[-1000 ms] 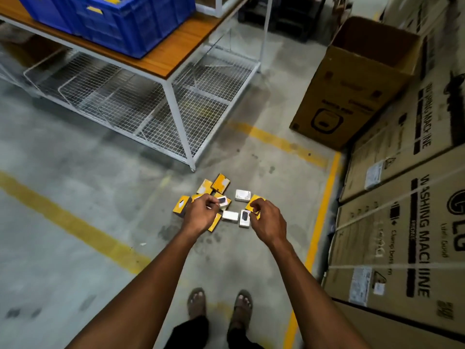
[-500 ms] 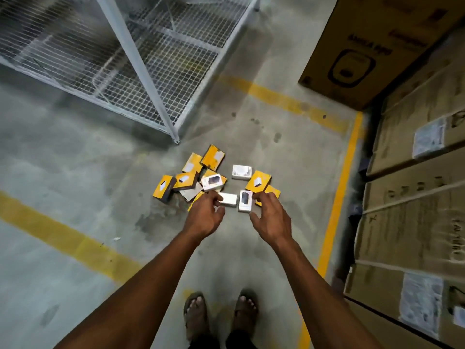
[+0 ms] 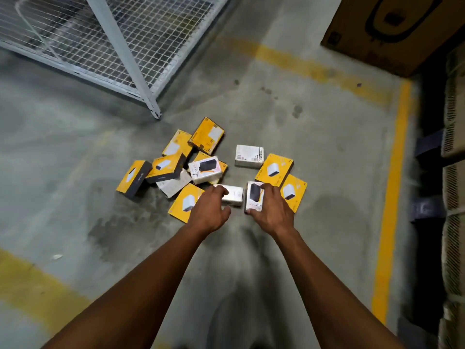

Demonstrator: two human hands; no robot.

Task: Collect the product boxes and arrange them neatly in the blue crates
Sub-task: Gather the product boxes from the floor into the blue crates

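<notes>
Legible print is scarce. The white product box (image 3: 205, 170) in the middle of the pile carries a word along its lower left edge that appears to read "HALLEY". The white box (image 3: 249, 156) lying apart shows a barcode and fine print, too small to read. Yellow boxes (image 3: 274, 170) bear pictures only.

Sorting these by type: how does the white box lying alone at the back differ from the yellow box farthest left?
The lone white rectangular carton is white and shows a printed label panel; the far-left yellow carton has a yellow top with a product picture and dark sides. The white one lies apart; the yellow one lies against a neighbouring box. Both lie flat on the concrete floor, untouched.
</notes>
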